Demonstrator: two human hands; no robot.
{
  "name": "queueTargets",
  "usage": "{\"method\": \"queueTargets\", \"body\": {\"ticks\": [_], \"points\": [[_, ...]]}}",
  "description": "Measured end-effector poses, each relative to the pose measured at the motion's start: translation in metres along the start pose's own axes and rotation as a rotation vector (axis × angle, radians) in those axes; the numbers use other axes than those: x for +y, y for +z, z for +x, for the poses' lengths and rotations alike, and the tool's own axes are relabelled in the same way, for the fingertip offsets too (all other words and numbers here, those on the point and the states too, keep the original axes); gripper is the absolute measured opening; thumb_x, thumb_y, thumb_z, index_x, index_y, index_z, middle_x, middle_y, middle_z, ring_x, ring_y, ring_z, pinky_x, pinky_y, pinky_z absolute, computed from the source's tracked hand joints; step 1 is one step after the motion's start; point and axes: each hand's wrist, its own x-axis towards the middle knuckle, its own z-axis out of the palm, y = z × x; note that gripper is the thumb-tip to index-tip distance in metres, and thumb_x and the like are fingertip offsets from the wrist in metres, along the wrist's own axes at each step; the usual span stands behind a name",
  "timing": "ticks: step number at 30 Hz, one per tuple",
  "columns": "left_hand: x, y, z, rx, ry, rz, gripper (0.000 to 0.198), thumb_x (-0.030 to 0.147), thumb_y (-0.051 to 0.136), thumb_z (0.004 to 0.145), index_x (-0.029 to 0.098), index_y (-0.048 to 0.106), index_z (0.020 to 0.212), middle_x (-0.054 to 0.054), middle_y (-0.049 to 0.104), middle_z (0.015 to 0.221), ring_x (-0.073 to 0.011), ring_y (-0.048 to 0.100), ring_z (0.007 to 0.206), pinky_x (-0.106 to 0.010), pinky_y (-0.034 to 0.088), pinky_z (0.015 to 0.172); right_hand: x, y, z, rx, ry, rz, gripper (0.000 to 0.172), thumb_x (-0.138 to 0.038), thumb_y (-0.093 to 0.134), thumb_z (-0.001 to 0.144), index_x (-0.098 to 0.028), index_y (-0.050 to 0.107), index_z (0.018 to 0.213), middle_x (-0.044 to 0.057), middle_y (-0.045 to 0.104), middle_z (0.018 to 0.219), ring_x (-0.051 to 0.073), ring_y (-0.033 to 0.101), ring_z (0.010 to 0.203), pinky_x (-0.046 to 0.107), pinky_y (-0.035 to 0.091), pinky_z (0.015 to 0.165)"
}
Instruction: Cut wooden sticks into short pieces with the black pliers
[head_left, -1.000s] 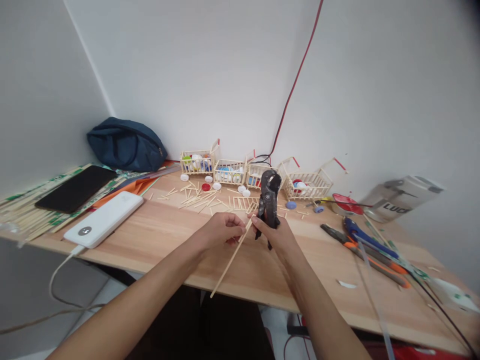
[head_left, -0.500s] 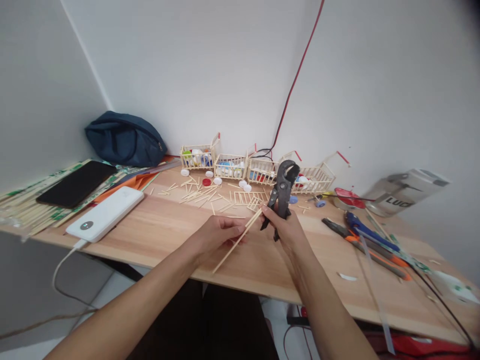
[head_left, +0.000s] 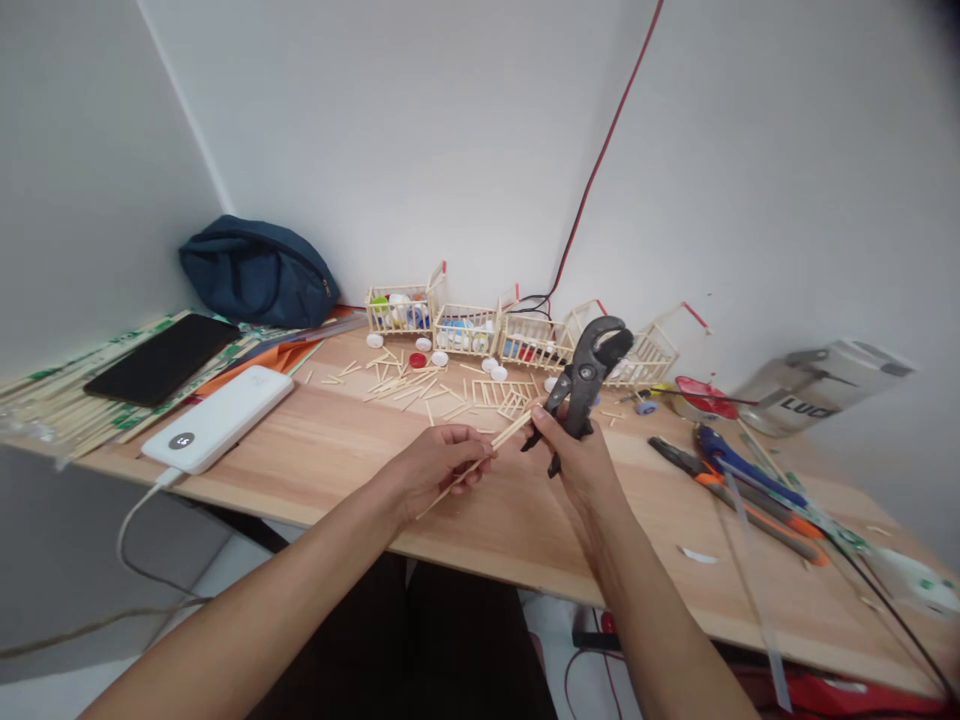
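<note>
Pinched in my left hand [head_left: 448, 462] is a thin wooden stick [head_left: 444, 494], its near end pointing down toward the table edge. My right hand [head_left: 574, 445] is closed around black-handled cutters [head_left: 586, 372], whose curved jaws point up and away. The thumb and finger of that hand also pinch light wooden sticks [head_left: 513, 430] that meet the left hand's fingers. Short cut sticks [head_left: 405, 385] lie scattered beyond the hands, beside a small ladder-like stick frame [head_left: 501, 393]. Behind them stand several miniature stick shopping carts [head_left: 466, 330] with red handles, holding bottle caps.
At left lie a white power bank [head_left: 217, 420] with a cable, a black phone [head_left: 163, 358], bundled sticks [head_left: 45, 400] and a blue pouch [head_left: 259, 270]. On the right are orange-handled pliers [head_left: 772, 520], a blue-handled tool [head_left: 750, 465], a red dish [head_left: 705, 395] and a clear bag [head_left: 825, 385].
My left hand has closed on the long stick, which now lies at a flatter angle. The cutters have shifted slightly right in view, still in my right hand.
</note>
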Motion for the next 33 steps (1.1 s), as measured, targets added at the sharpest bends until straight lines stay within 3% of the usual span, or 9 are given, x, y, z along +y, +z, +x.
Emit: {"method": "queueTargets", "body": {"ticks": [6, 12, 16, 22, 25, 28, 33], "points": [[-0.001, 0.0, 0.002, 0.05, 0.012, 0.044, 0.018, 0.025, 0.065, 0.066, 0.015, 0.05, 0.066, 0.003, 0.052, 0.053, -0.0037, 0.039, 0.041, -0.015, 0.021, 0.036, -0.001, 0.0, 0.0, -0.014, -0.014, -0.039, 0.025, -0.039, 0.066, 0.073, -0.016, 0.062, 0.084, 0.001, 0.058, 0.066, 0.015, 0.055, 0.064, 0.029, 0.047, 0.063], [-0.009, -0.003, 0.006, 0.085, 0.072, 0.082, 0.016, 0.026, 0.062, 0.068, 0.016, 0.051, 0.067, 0.004, 0.052, 0.053, -0.0041, 0.038, 0.041, -0.015, 0.021, 0.035, -0.002, 0.0, 0.0, 0.025, -0.024, -0.154, 0.026, -0.042, 0.066, 0.073, -0.016, 0.062, 0.072, 0.001, 0.057, 0.063, 0.015, 0.053, 0.06, 0.028, 0.045, 0.06], [-0.009, 0.001, 0.007, 0.114, 0.075, 0.112, 0.015, 0.026, 0.062, 0.066, 0.016, 0.051, 0.065, 0.004, 0.051, 0.052, -0.0039, 0.036, 0.04, -0.016, 0.021, 0.035, 0.001, 0.001, 0.0, 0.026, -0.012, -0.141, 0.027, -0.041, 0.066, 0.072, -0.015, 0.064, 0.077, 0.001, 0.057, 0.062, 0.015, 0.053, 0.06, 0.027, 0.045, 0.06], [-0.002, -0.014, -0.002, 0.308, 0.183, 0.383, 0.006, 0.018, 0.058, 0.061, 0.014, 0.055, 0.058, 0.004, 0.051, 0.05, -0.004, 0.038, 0.042, -0.016, 0.024, 0.04, 0.003, -0.003, 0.006, 0.122, 0.131, 0.02, 0.029, -0.04, 0.072, 0.063, -0.015, 0.063, 0.074, 0.001, 0.059, 0.063, 0.014, 0.055, 0.059, 0.026, 0.047, 0.057], [0.003, -0.032, -0.01, 0.382, 0.246, 0.391, 0.002, 0.015, 0.057, 0.06, 0.014, 0.058, 0.059, 0.005, 0.05, 0.05, -0.0042, 0.039, 0.043, -0.016, 0.025, 0.042, 0.002, -0.005, 0.008, 0.056, 0.277, 0.069, 0.03, -0.038, 0.075, 0.058, -0.015, 0.06, 0.07, 0.001, 0.059, 0.062, 0.012, 0.053, 0.053, 0.024, 0.045, 0.05], [0.006, -0.045, -0.015, 0.379, 0.228, 0.337, 0.006, 0.02, 0.059, 0.063, 0.015, 0.06, 0.065, 0.005, 0.051, 0.048, -0.0049, 0.04, 0.04, -0.017, 0.025, 0.04, 0.002, -0.001, 0.01, -0.056, 0.367, 0.017, 0.031, -0.04, 0.074, 0.06, -0.015, 0.057, 0.069, 0.0, 0.056, 0.057, 0.011, 0.051, 0.049, 0.023, 0.041, 0.045], [0.009, -0.049, -0.015, 0.348, 0.242, 0.214, 0.015, 0.028, 0.063, 0.066, 0.013, 0.06, 0.068, 0.001, 0.06, 0.058, -0.004, 0.041, 0.041, -0.018, 0.025, 0.041, 0.003, 0.006, 0.013, -0.234, 0.32, -0.163, 0.038, -0.053, 0.062, 0.071, -0.016, 0.054, 0.07, -0.001, 0.053, 0.055, 0.013, 0.051, 0.049, 0.025, 0.04, 0.046]]}}
